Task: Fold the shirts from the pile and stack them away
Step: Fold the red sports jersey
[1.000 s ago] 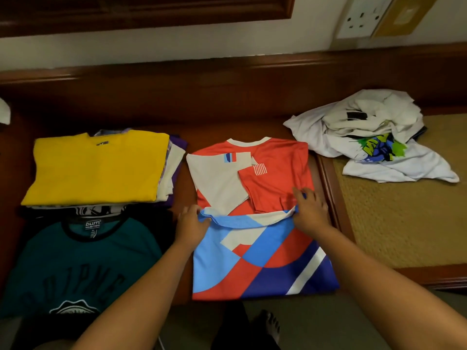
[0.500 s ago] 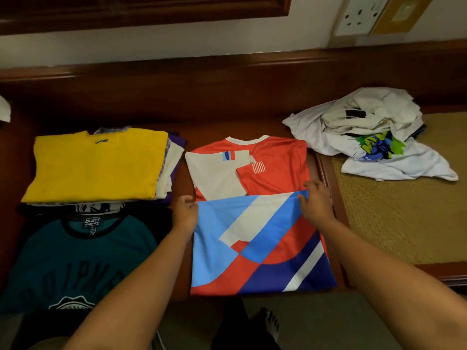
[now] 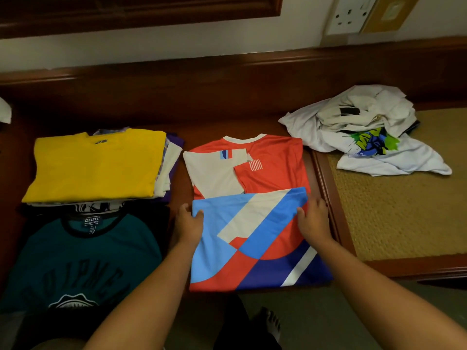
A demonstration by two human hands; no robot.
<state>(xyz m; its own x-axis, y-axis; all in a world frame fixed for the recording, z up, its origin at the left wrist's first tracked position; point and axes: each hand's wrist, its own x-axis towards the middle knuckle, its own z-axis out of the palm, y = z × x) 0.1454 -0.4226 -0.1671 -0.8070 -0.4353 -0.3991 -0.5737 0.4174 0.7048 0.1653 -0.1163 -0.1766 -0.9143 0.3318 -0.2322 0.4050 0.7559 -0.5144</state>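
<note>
A red, blue and white sports shirt [image 3: 252, 223] lies in the middle of the wooden bench [image 3: 227, 102], its sleeves folded in and its lower part folded up over itself. My left hand [image 3: 188, 224] grips the left corner of the folded-up edge. My right hand [image 3: 313, 219] grips the right corner of that edge. At the right lies a crumpled pile of white shirts [image 3: 364, 130], one with a green and blue print. A stack of folded shirts with a yellow shirt [image 3: 93, 164] on top stands at the left.
A teal shirt with a black collar [image 3: 75, 261] lies flat in front of the yellow stack. A woven mat [image 3: 394, 213] covers the bench's right part under the white pile. A wall socket [image 3: 350, 13] is above. My bare foot [image 3: 271, 324] shows on the floor below.
Both hands have carried the shirt's lower edge upward and spread it flat, so the fold now covers more of the red upper part. The camera has tilted slightly.
</note>
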